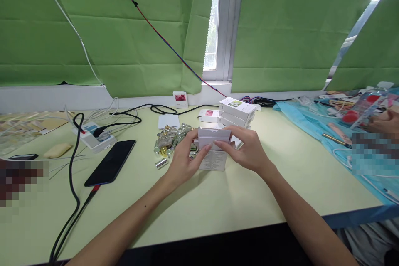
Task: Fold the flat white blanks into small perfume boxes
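Between both hands, over the middle of the table, I hold a small white box by its two sides. My left hand is closed on the left edge, its thumb pressing the near face. On the right edge my right hand grips the same way, thumb on the face. Below the thumbs hangs or lies a panel with fine grey print; whether it belongs to the box I cannot tell. A stack of white boxes stands just behind my right hand. Beyond my left hand lies a heap of coiled strands with small metallic cylinders.
A black phone on a cable and a white power strip lie to the left. At the back stands a box with a red picture. On the right are a blue sheet, a bottle and another person's hand.
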Motion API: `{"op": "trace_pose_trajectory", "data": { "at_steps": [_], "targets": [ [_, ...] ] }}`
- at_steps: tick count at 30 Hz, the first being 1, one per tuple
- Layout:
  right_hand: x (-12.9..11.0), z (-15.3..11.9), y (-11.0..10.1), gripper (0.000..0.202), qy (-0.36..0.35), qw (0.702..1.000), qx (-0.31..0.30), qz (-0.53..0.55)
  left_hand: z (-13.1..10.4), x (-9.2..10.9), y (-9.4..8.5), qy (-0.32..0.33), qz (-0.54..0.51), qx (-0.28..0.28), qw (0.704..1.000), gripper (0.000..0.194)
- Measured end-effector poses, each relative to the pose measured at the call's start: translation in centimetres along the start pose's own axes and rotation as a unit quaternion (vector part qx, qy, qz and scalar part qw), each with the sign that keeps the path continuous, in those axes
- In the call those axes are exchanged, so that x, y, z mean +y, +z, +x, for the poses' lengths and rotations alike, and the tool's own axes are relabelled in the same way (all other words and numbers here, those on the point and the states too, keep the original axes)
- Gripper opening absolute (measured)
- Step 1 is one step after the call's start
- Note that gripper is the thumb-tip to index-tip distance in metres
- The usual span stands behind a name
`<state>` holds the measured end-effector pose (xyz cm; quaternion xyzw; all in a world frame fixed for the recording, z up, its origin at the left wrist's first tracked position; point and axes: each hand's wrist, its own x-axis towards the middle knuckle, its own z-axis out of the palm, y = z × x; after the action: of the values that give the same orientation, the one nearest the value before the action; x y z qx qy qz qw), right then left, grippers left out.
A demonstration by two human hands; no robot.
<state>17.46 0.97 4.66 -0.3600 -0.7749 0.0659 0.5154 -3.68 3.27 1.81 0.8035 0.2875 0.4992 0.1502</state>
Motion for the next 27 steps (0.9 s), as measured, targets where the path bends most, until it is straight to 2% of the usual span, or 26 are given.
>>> {"op": "trace_pose_trajectory", "data": {
  "at_steps": [14, 22, 27],
  "targets": [
    [-0.04, 0.02, 0.01, 0.009, -0.002, 0.999, -0.018, 0.028, -0.11, -0.15, -0.01, -0.029, -0.013, -0.011, 0.999, 0.032],
    [0.08, 0.13, 0.04, 0.016, -0.034, 0.999, 0.005, 0.028, -0.06, -0.07, -0.03, -0.038, -0.017, -0.016, 0.999, 0.033],
    [-0.01, 0.1, 0.02, 0.013, -0.046, 0.999, 0.011, 0.019, -0.06, -0.01, -0.04, -0.042, -0.016, -0.021, 0.999, 0.034]
  ]
}}
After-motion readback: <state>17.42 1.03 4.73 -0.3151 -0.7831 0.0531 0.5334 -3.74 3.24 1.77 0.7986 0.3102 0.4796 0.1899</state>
